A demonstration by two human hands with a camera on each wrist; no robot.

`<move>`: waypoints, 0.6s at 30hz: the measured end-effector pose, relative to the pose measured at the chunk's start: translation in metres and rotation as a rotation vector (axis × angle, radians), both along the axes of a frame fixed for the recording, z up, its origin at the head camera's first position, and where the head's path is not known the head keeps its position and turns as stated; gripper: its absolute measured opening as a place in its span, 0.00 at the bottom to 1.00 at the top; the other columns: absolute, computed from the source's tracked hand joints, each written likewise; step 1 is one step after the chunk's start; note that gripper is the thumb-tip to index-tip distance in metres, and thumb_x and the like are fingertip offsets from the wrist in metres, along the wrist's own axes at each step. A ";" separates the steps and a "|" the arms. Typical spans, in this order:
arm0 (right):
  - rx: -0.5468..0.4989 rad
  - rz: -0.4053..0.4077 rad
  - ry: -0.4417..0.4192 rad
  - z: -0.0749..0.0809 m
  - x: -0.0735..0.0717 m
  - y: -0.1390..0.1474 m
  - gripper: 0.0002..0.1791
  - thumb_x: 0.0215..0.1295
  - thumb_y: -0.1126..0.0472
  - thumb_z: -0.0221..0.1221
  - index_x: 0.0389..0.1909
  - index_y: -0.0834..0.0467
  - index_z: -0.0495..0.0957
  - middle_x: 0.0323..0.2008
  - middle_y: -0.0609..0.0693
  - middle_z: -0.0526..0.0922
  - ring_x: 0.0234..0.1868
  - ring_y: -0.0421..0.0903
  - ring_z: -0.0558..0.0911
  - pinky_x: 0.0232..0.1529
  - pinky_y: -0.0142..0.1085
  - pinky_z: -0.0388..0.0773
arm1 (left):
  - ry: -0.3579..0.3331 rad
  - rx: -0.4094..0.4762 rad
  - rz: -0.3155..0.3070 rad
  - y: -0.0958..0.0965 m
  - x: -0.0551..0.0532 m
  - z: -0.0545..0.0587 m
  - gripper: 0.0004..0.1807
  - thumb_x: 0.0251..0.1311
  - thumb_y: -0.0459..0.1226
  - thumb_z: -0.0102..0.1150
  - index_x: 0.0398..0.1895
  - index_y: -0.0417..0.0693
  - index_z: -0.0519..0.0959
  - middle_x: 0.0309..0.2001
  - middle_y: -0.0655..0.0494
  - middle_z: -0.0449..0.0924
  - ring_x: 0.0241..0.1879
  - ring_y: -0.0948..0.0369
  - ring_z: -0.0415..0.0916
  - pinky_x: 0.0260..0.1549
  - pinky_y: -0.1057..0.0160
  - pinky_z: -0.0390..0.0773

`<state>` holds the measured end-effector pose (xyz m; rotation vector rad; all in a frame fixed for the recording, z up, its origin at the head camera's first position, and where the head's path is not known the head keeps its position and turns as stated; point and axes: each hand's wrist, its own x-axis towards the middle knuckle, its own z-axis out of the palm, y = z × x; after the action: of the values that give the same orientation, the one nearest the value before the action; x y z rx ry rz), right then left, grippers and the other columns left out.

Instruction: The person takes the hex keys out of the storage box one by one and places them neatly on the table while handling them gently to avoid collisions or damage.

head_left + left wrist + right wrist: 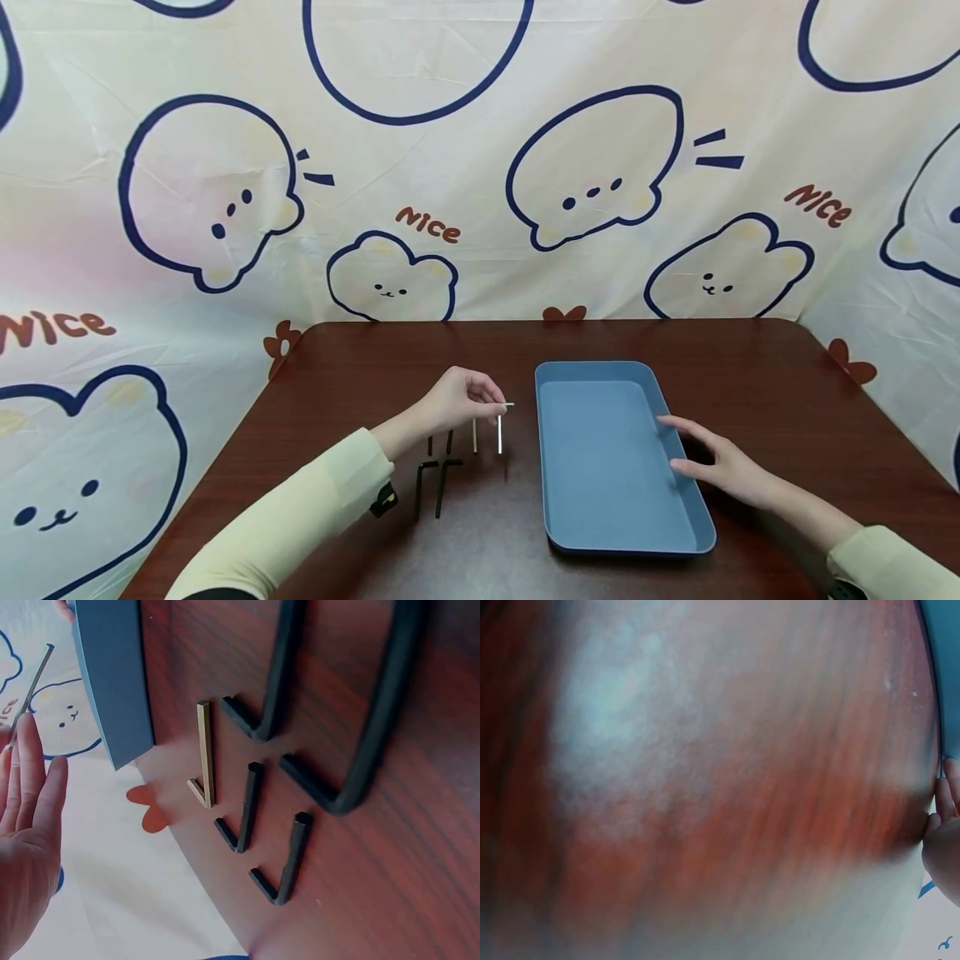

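My left hand (467, 397) pinches a small silver hex key (500, 435) between thumb and fingers, raised over the table left of the blue tray (600, 458). The key's long arm hangs down in the head view. Below that hand lie a brass-coloured hex key (205, 754) and several black hex keys (379, 712) of different sizes, all apart from one another. My right hand (722, 463) rests at the tray's right rim, its thumb and a finger reaching onto the edge. In the right wrist view, only part of this hand (946, 847) shows.
The tray stands on a dark brown wooden table (757, 375) with rounded far corners. Behind and beside the table hangs a pale cloth (480, 175) printed with cartoon bears. The right wrist view of the tabletop is blurred.
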<state>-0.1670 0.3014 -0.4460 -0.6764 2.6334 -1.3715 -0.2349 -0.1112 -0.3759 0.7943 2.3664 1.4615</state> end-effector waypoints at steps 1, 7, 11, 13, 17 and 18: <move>0.000 -0.001 -0.002 0.000 0.000 0.000 0.31 0.67 0.62 0.60 0.69 0.61 0.62 0.66 0.67 0.64 0.60 0.38 0.65 0.51 0.64 0.67 | -0.001 -0.001 -0.004 -0.001 0.001 0.000 0.02 0.58 0.29 0.65 0.33 0.38 0.83 0.27 0.51 0.84 0.33 0.41 0.82 0.37 0.61 0.80; 0.007 -0.004 -0.005 0.001 0.000 0.000 0.31 0.67 0.61 0.60 0.69 0.62 0.62 0.66 0.67 0.64 0.61 0.54 0.66 0.51 0.66 0.66 | -0.017 -0.004 -0.037 -0.008 0.007 -0.005 0.02 0.58 0.28 0.65 0.34 0.39 0.83 0.27 0.53 0.84 0.32 0.40 0.82 0.36 0.60 0.82; 0.007 -0.002 -0.004 0.002 0.000 -0.001 0.31 0.67 0.61 0.60 0.69 0.62 0.62 0.66 0.67 0.64 0.61 0.51 0.66 0.52 0.67 0.66 | -0.015 -0.021 -0.040 -0.011 0.012 -0.009 0.02 0.58 0.29 0.65 0.34 0.38 0.83 0.26 0.52 0.83 0.31 0.42 0.82 0.34 0.54 0.81; 0.005 -0.001 -0.007 0.001 0.000 -0.001 0.31 0.67 0.61 0.60 0.69 0.62 0.62 0.66 0.67 0.64 0.61 0.47 0.66 0.52 0.67 0.66 | -0.008 -0.025 -0.042 -0.013 0.014 -0.012 0.02 0.58 0.29 0.65 0.34 0.37 0.83 0.25 0.51 0.83 0.30 0.42 0.82 0.33 0.51 0.81; -0.002 -0.001 -0.013 0.000 0.000 0.000 0.31 0.67 0.62 0.59 0.69 0.62 0.62 0.66 0.67 0.63 0.59 0.35 0.65 0.52 0.66 0.66 | -0.014 -0.019 -0.050 -0.015 0.017 -0.019 0.02 0.57 0.27 0.65 0.33 0.35 0.82 0.25 0.47 0.83 0.28 0.41 0.81 0.31 0.52 0.81; -0.003 -0.002 -0.013 0.000 0.000 0.000 0.31 0.67 0.62 0.60 0.69 0.62 0.62 0.66 0.67 0.64 0.58 0.32 0.64 0.52 0.66 0.66 | -0.018 -0.023 -0.051 -0.016 0.018 -0.021 0.02 0.57 0.27 0.65 0.32 0.35 0.82 0.25 0.47 0.83 0.28 0.41 0.82 0.31 0.53 0.81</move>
<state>-0.1671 0.3014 -0.4461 -0.6633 2.6235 -1.3756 -0.2170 -0.1269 -0.3969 0.8260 2.3282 1.4123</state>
